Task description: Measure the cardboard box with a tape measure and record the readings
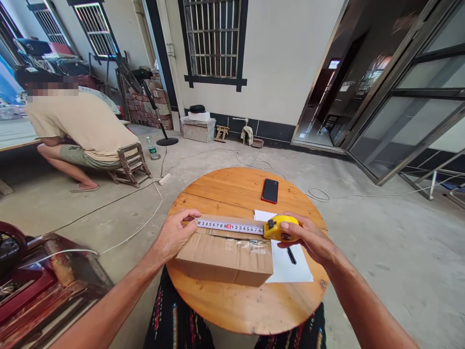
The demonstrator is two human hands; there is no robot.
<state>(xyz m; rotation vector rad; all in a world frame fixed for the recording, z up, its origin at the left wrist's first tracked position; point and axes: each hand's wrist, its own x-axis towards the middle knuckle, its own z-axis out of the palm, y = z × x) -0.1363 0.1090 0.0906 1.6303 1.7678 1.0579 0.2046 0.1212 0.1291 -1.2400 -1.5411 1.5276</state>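
A brown cardboard box (225, 252) rests on the round wooden table (232, 310). Across its top runs the white blade (232, 227) of a yellow tape measure (278, 228), drawn out from left to right. My left hand (178, 235) pinches the blade's free end at the box's left edge. Wrapped round the yellow case is my right hand (308, 235), beside the box's right edge, with the thumb on the case. White paper (290, 269) lies partly under the box, and a black pen (291, 255) rests on it below my right hand.
Toward the table's far side lies a phone (269, 190) with a red edge. A person (80, 118) sits on a small wooden chair (131, 165) at the left. Cables (156, 208) cross the concrete floor. An open glass door (417, 111) stands at the right.
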